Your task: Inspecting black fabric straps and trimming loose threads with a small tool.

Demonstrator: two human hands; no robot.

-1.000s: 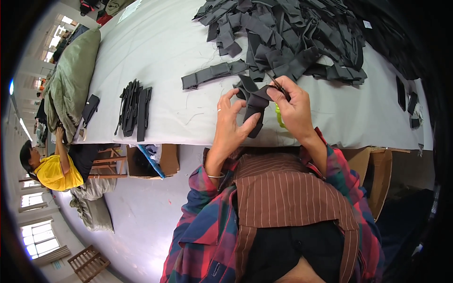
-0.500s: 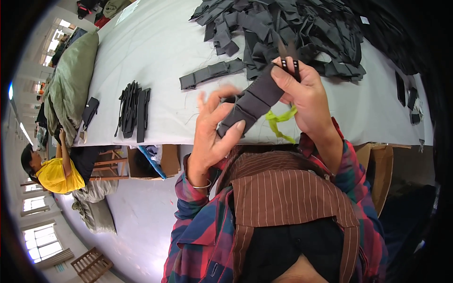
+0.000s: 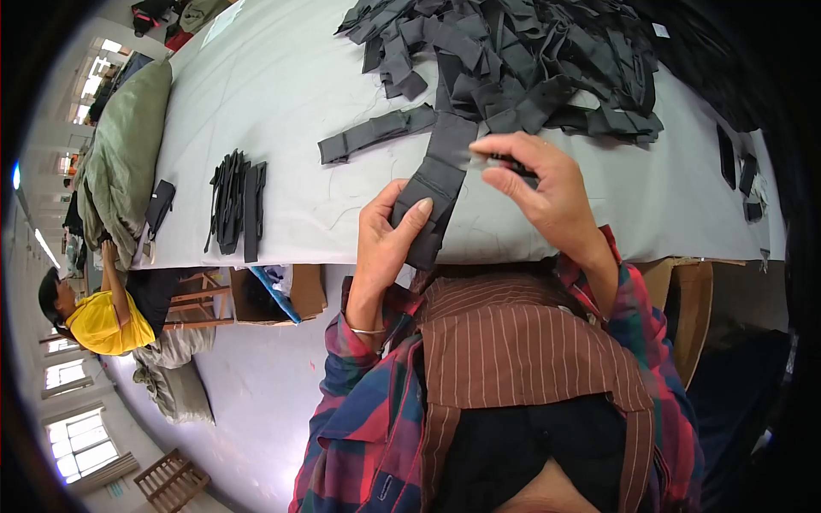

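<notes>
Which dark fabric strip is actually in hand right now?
The grey strip at the table's near edge, pinched by the left hand; the loose strip beyond it and the big pile lie untouched.

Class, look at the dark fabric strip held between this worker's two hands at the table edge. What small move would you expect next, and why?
Probably drawing the strip toward the body, clear of the heap. The left hand pinches its near end at the table edge, the right hand hovers beside it gripping a small dark tool, and the far end lies against the pile of dark pieces.
</notes>
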